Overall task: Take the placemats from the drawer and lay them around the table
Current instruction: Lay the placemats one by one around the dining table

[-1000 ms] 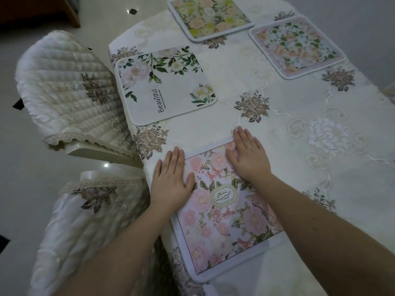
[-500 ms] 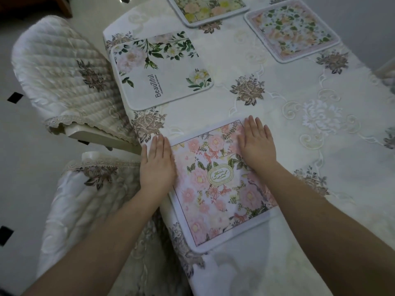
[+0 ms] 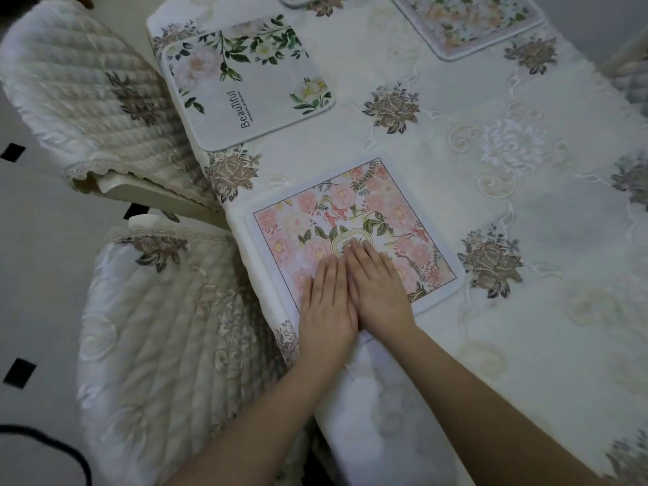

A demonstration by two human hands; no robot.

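Pink floral placemat [image 3: 354, 222] flat on the tablecloth [image 3: 526, 310], right at the near left edge of the table, in front of the closer quilted chair [image 3: 157, 345]. Both hands down on it side by side, left hand [image 3: 328, 310] and right hand [image 3: 378, 285] touching along the inner edges, fingers straight and together, palms flat. Not gripping anything, just pressing. Left palm hanging a bit over the mat's near corner onto the cloth, right fingertips [image 3: 356, 245] reaching the oval emblem in the middle. Looks like smoothing it down and squaring it to the table edge so it sits lined up with the seat, guessing here.

Three other mats already out: white one with green leaves and "Beautiful" printed on it [image 3: 245, 85] further along the same side, in front of the other chair [image 3: 87, 92], well apart from the pink one. Pastel floral one [image 3: 470, 22] across on the far side, partly cut off by the frame. Tiny sliver of another mat's edge [image 3: 301, 0] at the very top, barely visible. Each seems placed by a seat, which makes sense for settings.

Drawer not in view, so no idea if more mats left in there. Right side of the table mostly out of frame too, can't tell if mats go there. Probably near the end of the job, pink mat basically done, maybe one last nudge
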